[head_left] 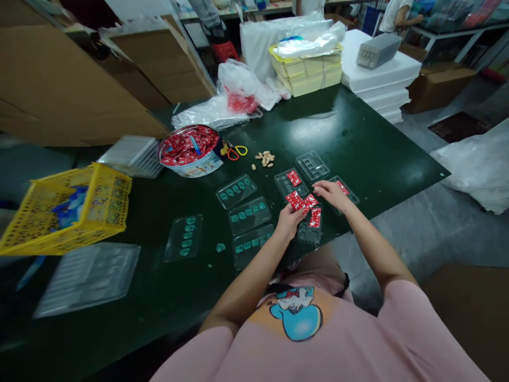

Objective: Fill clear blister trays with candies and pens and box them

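Small red-and-white printed packets (294, 200) are pinched in my left hand (291, 220), close to the table's front edge. One more red packet (310, 201) shows beside its fingertips. My right hand (332, 193) hovers just right of these, fingers bent and slightly apart, with nothing visible in them. Around both hands lie clear plastic compartment trays. The near tray (309, 234) has a red packet (315, 217) on it, and the left tray (281, 183) carries another (294, 178). A further tray (313, 165) sits behind; the right tray, with a packet (342, 187), is partly covered by my right forearm.
Clear plastic sheets with moulded pockets (249, 216) lie to the left. Beyond are peanut-like pieces (265, 158), scissors (237, 152) and a round tub (199, 168) of red packets. A yellow basket (113, 212) stands far left; plastic bags (248, 85) and yellow stacks (314, 74) are behind.
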The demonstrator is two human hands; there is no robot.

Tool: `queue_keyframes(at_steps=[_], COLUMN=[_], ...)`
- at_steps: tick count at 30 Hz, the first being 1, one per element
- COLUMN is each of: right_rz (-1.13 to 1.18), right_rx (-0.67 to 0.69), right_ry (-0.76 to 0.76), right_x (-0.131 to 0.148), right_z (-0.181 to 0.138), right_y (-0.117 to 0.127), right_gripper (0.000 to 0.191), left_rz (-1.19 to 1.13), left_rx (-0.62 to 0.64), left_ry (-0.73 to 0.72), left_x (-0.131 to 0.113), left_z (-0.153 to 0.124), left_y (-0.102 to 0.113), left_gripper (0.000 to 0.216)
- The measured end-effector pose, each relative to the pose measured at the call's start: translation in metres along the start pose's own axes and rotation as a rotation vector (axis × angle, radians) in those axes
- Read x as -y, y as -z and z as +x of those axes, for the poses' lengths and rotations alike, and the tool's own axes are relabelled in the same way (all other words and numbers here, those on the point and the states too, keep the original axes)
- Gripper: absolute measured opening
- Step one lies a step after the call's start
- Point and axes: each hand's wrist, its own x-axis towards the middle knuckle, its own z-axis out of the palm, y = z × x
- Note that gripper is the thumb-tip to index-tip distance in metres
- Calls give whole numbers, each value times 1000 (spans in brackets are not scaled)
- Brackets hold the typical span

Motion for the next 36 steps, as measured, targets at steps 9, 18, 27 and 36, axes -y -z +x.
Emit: queue_keyframes(at_steps=[9,18,27,36], right_rz=[18,-365,-808,-572], right_rx=[-170,-399,-213,-355], right_ry=[-58,-259,-93,303], right_x=[-1,-42,-59,-42], right_z=[54,147,147,128], right_y=[-2,-1,-27,-22], right_gripper=[22,32,29,43], left_rz=[14,204,361,932], left_rx=[-172,-181,-348,-688], left_ry=[-50,-159,-383,-518], left_x=[-19,-40,-126,-275], left_z=[11,2,58,161], left_y=[28,64,134,217], left_gripper=[34,82,86,52])
